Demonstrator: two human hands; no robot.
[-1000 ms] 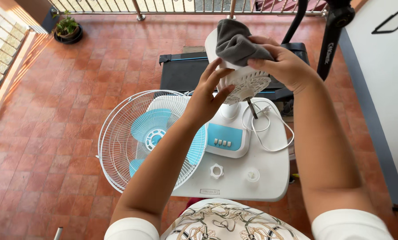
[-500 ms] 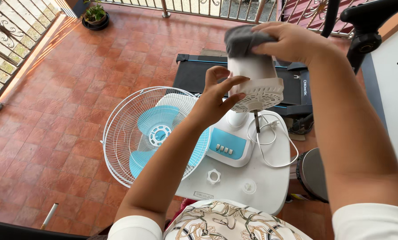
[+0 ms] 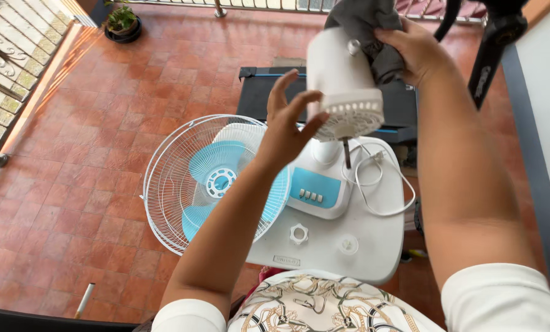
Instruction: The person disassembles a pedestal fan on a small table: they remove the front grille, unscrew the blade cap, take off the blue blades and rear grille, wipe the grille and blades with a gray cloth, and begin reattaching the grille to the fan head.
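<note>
A white fan motor housing (image 3: 344, 80) stands on its stem above a white and blue fan base (image 3: 318, 187). My right hand (image 3: 413, 46) presses a grey cloth (image 3: 373, 27) against the top rear of the housing. Beside the housing's left side, my left hand (image 3: 287, 120) is spread, fingertips touching or very near its vented front rim. The motor shaft (image 3: 347, 152) sticks out below the vents.
The base sits on a white table (image 3: 373, 246) with a coiled white cord (image 3: 379, 184), a white nut (image 3: 298, 233) and a round cap (image 3: 348, 245). A white fan grille with blue blades (image 3: 195, 181) leans at the left. A treadmill (image 3: 262, 92) and potted plant (image 3: 122, 21) lie beyond.
My right hand with the cloth has moved over the top of the housing. My left hand has shifted from gripping the front rim to an open spread beside it. The camera has moved closer.
</note>
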